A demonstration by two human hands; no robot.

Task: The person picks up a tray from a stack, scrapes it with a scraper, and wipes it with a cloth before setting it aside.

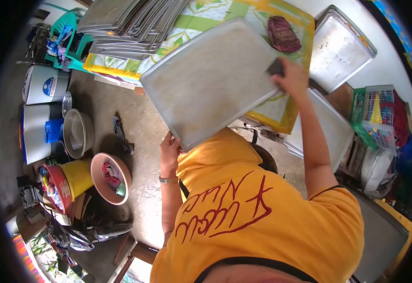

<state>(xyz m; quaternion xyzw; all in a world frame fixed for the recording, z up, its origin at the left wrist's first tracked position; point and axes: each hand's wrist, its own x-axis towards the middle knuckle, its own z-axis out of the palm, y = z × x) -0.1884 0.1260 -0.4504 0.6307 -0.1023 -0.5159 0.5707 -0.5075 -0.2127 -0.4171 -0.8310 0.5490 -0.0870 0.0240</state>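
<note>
A grey metal tray (210, 80) rests partly on the table and slants toward my lap. My left hand (170, 153) grips its near left corner, with the thumb on the rim. Near the tray's right end, my right hand (292, 79) is closed on a dark scrubbing pad (276, 68), held against the tray's surface; this hand is slightly blurred. A dark red crumpled cloth (284, 34) lies on the table beyond the tray. At the table's far left stands a tall stack of similar trays (130, 23).
The table (305, 61) has a yellow-edged patterned cover. More trays (340, 52) lean on the right, near plastic baskets (378, 113). On the left floor are a pink basin (97, 179), a yellow bucket (76, 178), a grey basin (84, 134) and slippers (117, 128).
</note>
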